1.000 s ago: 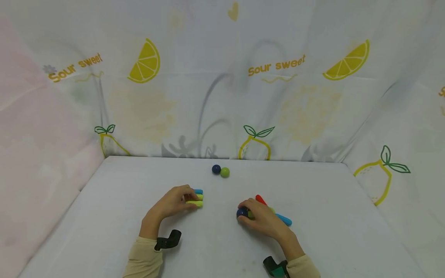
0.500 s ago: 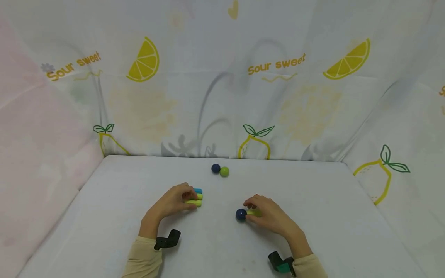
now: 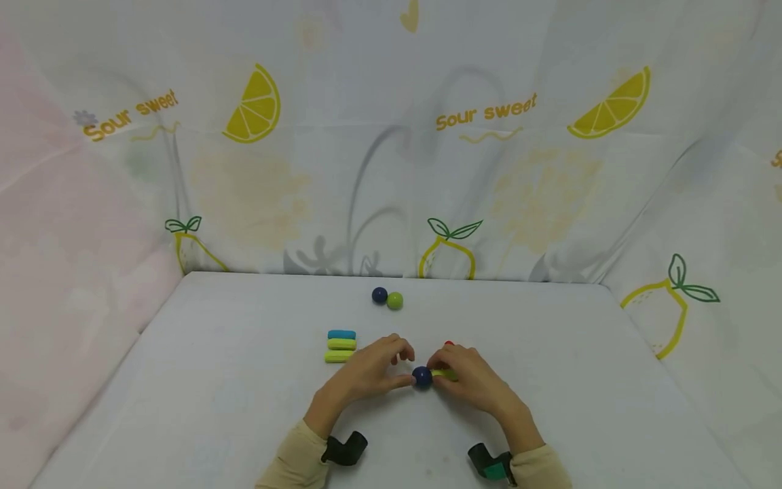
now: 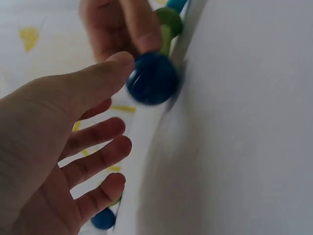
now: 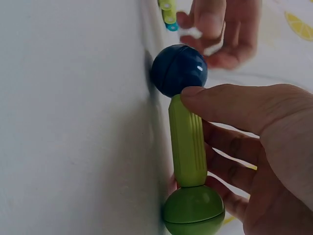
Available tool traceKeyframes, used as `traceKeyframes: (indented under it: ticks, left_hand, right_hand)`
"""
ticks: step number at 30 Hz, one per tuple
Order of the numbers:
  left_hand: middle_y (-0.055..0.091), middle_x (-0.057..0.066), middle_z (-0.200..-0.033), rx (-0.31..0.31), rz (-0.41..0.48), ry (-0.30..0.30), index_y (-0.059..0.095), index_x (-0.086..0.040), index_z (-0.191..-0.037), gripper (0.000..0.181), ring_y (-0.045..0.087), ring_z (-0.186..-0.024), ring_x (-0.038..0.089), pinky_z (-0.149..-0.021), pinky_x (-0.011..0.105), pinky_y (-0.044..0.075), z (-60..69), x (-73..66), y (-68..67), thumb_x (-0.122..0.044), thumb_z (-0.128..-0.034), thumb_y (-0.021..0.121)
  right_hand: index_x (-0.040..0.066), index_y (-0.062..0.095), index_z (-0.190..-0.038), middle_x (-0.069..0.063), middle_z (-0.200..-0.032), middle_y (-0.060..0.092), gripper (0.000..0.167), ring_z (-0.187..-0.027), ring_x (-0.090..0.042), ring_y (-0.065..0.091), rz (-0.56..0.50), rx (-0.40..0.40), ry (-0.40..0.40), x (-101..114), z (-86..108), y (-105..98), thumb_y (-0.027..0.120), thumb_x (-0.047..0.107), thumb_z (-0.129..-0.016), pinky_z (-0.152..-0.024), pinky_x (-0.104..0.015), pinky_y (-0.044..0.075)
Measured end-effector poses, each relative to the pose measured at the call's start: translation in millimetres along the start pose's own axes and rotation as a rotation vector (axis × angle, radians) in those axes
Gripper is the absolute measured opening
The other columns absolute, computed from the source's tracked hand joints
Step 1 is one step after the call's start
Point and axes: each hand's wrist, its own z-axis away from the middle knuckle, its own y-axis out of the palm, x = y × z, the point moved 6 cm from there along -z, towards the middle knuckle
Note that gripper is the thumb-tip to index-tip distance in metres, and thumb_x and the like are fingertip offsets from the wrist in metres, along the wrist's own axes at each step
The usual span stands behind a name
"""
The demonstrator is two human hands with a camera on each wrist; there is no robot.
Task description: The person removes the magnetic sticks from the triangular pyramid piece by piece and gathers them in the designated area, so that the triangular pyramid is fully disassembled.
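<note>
My right hand (image 3: 473, 382) pinches a yellow-green stick (image 5: 188, 144) between thumb and fingers. A dark blue ball (image 5: 178, 71) sits at one end of this stick and a green ball (image 5: 194, 210) at the other. From the left, my left hand (image 3: 379, 367) reaches in, its thumb tip at the blue ball and its fingers spread, loosely bent, beyond it. In the left wrist view the thumb (image 4: 105, 81) meets the blue ball's edge. A red stick's tip (image 3: 449, 343) shows behind my right hand; the rest is hidden. Part of a blue stick (image 4: 177, 5) appears past the green ball.
On the white table (image 3: 244, 421), one blue stick (image 3: 341, 334) and two yellow-green sticks (image 3: 339, 356) lie side by side, left of centre. Farther back, a second dark blue ball (image 3: 379, 295) touches a second green ball (image 3: 395, 300). Printed cloth (image 3: 366, 170) hangs behind the table.
My left hand has left the row of sticks and moved right to the blue ball. My right hand has shifted slightly right, off the blue ball and onto the yellow-green stick.
</note>
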Motion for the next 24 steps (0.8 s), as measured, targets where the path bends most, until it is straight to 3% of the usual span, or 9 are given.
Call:
traceKeyframes:
  ticks: [3, 6, 15, 24]
  left_hand:
    - [0.056, -0.004, -0.103, 0.004, -0.016, -0.036, 0.054, -0.017, -0.108, 0.036, 0.054, -0.088, 0.009, -0.073, 0.019, 0.046, -5.8, -4.7, 17.7, -0.034, -0.0830, 0.072]
    - [0.055, -0.006, -0.098, -0.016, -0.028, -0.064, 0.052, -0.018, -0.106, 0.037, 0.052, -0.084, 0.006, -0.071, 0.018, 0.046, -7.8, -6.2, 25.8, -0.034, -0.0813, 0.074]
    - [0.060, -0.006, -0.095, -0.022, -0.003, -0.045, 0.056, -0.017, -0.104, 0.032, 0.054, -0.086, 0.005, -0.079, 0.020, 0.047, -8.2, -7.3, 26.1, -0.028, -0.0809, 0.075]
    - [0.065, -0.004, -0.097, 0.004, 0.027, -0.012, 0.063, -0.014, -0.105, 0.028, 0.057, -0.088, 0.005, -0.082, 0.022, 0.048, -8.4, -5.8, 23.2, -0.019, -0.0791, 0.073]
  right_hand:
    - [0.017, 0.065, -0.097, 0.007, -0.092, 0.064, 0.014, -0.088, -0.007, 0.054, -0.003, -0.005, -0.007, 2, -0.5, 2, 0.071, 0.016, -0.084, -0.080, -0.034, 0.041]
    - [0.016, 0.064, -0.097, 0.006, -0.092, 0.064, 0.015, -0.087, -0.008, 0.054, -0.002, -0.012, -0.011, 4, -0.8, 3, 0.071, 0.016, -0.084, -0.079, -0.033, 0.041]
    - [0.016, 0.062, -0.096, 0.006, -0.093, 0.064, 0.015, -0.086, -0.007, 0.053, 0.005, -0.023, -0.008, 5, -1.5, 3, 0.071, 0.016, -0.084, -0.076, -0.028, 0.037]
    - [0.017, 0.063, -0.094, 0.007, -0.095, 0.065, 0.014, -0.093, -0.011, 0.057, 0.019, 0.006, -0.021, 6, -0.2, 5, 0.071, 0.014, -0.084, -0.081, -0.034, 0.038]
